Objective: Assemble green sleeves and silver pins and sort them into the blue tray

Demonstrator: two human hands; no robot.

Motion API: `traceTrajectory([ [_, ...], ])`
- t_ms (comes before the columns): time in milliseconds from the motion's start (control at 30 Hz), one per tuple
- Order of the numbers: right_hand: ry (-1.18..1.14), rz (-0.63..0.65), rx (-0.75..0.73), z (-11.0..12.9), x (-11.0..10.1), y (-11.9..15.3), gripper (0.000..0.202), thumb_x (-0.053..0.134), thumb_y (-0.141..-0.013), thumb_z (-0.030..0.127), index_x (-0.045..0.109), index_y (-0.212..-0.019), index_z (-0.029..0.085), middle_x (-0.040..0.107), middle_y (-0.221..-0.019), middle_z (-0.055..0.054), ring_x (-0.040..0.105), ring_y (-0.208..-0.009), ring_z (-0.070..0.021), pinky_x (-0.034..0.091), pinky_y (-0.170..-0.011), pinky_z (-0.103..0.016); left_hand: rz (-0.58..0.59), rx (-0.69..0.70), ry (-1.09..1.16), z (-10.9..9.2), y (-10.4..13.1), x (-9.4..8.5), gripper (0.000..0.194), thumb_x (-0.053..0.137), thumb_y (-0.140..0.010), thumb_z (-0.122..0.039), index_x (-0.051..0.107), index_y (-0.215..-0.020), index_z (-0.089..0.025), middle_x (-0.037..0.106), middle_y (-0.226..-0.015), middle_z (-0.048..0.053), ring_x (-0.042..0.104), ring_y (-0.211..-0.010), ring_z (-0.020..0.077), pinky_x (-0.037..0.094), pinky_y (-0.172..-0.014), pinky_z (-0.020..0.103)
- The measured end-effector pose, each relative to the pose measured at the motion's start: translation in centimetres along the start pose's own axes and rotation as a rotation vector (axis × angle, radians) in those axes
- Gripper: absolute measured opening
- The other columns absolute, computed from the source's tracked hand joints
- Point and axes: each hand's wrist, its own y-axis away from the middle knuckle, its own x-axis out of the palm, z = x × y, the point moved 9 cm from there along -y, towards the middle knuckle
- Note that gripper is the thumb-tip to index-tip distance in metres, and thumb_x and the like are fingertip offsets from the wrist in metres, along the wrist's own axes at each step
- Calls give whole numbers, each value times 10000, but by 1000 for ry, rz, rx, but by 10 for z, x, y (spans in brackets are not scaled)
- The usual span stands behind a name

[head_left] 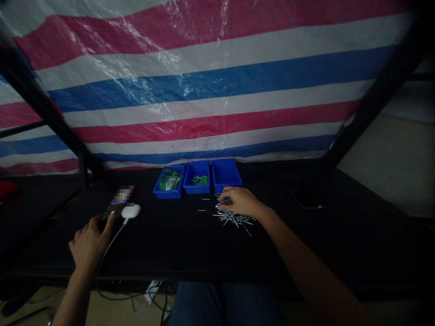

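Observation:
My left hand [90,240] is at the near end of a dark phone [115,206] with a lit, partly blurred screen; its thumb and fingers are apart, with fingertips at the phone's edge. A white earphone case [131,211] on a white cable lies just right of the phone. My right hand [239,201] reaches into a pile of thin metal pins [234,218], fingers bent together around some of them. Behind the pile is a blue tray [226,173] with nothing visible in it. Two single pins lie left of the pile.
Left of that tray stand a blue tray [196,189] with small green pieces and another [169,194] with green-and-clear packets. A second dark phone [305,194] lies at the right. A striped sheet [210,90] hangs behind the black table [176,244], between dark frame bars.

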Motion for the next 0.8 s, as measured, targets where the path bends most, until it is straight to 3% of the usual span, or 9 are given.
traceTrajectory([
  [200,2,22,-12,2,1,0,224,590,-771,418,686,-887,254,648,-913,-1,607,-789,-156,402,-639,-253,-38,34,6,-2,0,-2,682,208,-798,-653,527,-1141,-158,608,-1050,181,528,-967,377,404,-757,470],
  [467,-21,0,-43,3,1,1,211,663,-707,373,690,-885,263,647,-919,-9,607,-801,-178,407,-637,-268,-100,55,-1,-1,-2,-4,597,311,-774,-640,547,-1094,-194,632,-978,112,553,-906,349,428,-696,441],
  [567,-28,-3,-44,3,1,1,169,654,-722,358,690,-854,260,645,-900,-4,603,-782,-168,398,-622,-261,-165,44,13,-3,3,-13,559,346,-779,-613,525,-1114,-204,629,-970,97,548,-919,346,424,-717,443],
  [667,-37,-6,-50,3,2,-1,114,645,-735,326,690,-810,252,643,-868,2,596,-756,-153,380,-604,-248,-257,116,55,-23,13,-32,520,344,-811,-568,525,-1111,-183,592,-1065,134,519,-980,350,398,-771,455],
  [800,-41,-18,-63,4,2,-2,87,629,-752,294,687,-785,237,638,-836,3,583,-726,-137,359,-591,-236,-357,301,232,-74,28,-67,419,380,-839,-481,549,-1087,-189,566,-1132,130,495,-1040,322,353,-851,446],
])
